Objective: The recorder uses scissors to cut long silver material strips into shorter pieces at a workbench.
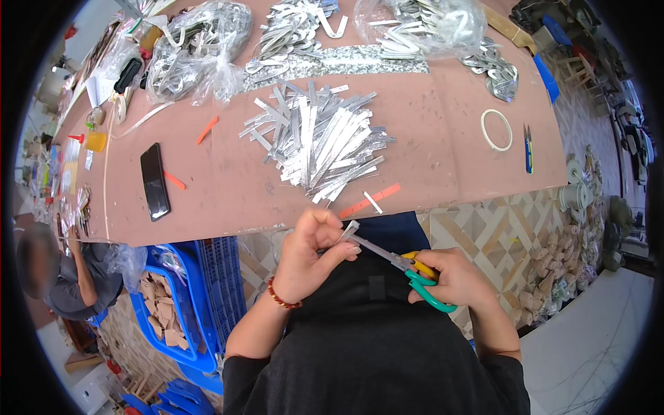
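My left hand (304, 256), with a beaded bracelet on its wrist, pinches a short silver strip (351, 229) just off the table's near edge. Scissors (430, 294) with green and yellow handles are gripped in my right hand (458, 275). Their blades point left and reach up to the strip at my left fingertips; whether they are closed on it I cannot tell. Beyond my hands lies a loose pile of silver strips (321, 142) on the brown-covered table (422, 149). Between the pile and my hands are an orange strip (373, 200) and a small white strip (373, 202).
A black phone (154, 181) lies left, a tape ring (496, 130) and small blue snips (528, 149) right. Plastic bags of bent silver pieces (200, 48) line the far side. Blue crates (169, 304) stand at the lower left, near another person (76, 277).
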Demonstrator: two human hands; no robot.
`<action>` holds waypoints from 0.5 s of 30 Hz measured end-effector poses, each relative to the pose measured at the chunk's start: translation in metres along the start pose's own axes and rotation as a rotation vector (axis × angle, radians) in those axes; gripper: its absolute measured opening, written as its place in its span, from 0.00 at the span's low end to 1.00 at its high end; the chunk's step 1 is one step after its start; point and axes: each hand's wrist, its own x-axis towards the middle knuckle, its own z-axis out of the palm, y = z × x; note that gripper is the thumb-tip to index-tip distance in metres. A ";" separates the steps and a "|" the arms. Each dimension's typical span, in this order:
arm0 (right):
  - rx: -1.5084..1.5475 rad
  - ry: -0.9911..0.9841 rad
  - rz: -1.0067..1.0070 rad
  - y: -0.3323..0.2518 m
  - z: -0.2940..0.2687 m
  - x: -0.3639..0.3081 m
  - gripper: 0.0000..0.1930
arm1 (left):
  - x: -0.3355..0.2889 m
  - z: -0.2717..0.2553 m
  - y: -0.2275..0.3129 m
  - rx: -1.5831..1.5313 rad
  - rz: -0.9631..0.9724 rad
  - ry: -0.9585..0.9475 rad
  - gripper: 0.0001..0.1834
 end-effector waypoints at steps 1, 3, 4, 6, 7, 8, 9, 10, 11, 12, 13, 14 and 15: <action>0.063 0.018 -0.013 0.003 0.001 -0.002 0.24 | -0.002 -0.006 0.005 -0.001 -0.002 -0.002 0.10; 0.326 0.150 -0.077 0.023 0.005 -0.010 0.24 | -0.009 -0.027 0.017 0.596 -0.071 -0.343 0.06; 0.586 0.283 -0.141 0.030 0.004 -0.015 0.24 | -0.015 -0.041 0.016 0.624 -0.185 -0.469 0.07; 0.721 0.377 -0.135 0.039 -0.007 -0.023 0.23 | -0.039 -0.074 0.002 0.595 -0.378 -0.641 0.09; 0.856 0.468 -0.132 0.041 -0.012 -0.026 0.23 | -0.056 -0.091 -0.008 0.537 -0.456 -0.691 0.09; 0.811 0.471 -0.061 0.041 -0.016 -0.028 0.15 | -0.074 -0.105 -0.018 0.452 -0.556 -0.702 0.10; 0.811 0.481 -0.054 0.044 -0.015 -0.030 0.15 | -0.092 -0.120 -0.032 0.366 -0.653 -0.718 0.11; 0.731 0.418 -0.008 0.047 -0.013 -0.030 0.11 | -0.114 -0.139 -0.052 0.328 -0.779 -0.743 0.12; 0.653 0.348 0.033 0.050 -0.011 -0.029 0.08 | -0.139 -0.160 -0.074 0.291 -0.909 -0.757 0.12; 0.634 0.330 0.027 0.045 -0.009 -0.028 0.06 | -0.159 -0.180 -0.092 0.388 -0.985 -0.819 0.12; 0.637 0.333 0.034 0.046 -0.005 -0.028 0.06 | -0.177 -0.200 -0.111 0.487 -1.059 -0.884 0.12; 0.643 0.341 0.081 0.049 0.001 -0.027 0.07 | -0.200 -0.221 -0.132 0.635 -1.133 -0.973 0.14; 0.646 0.349 0.128 0.050 0.004 -0.025 0.08 | -0.214 -0.234 -0.145 0.784 -1.201 -1.060 0.16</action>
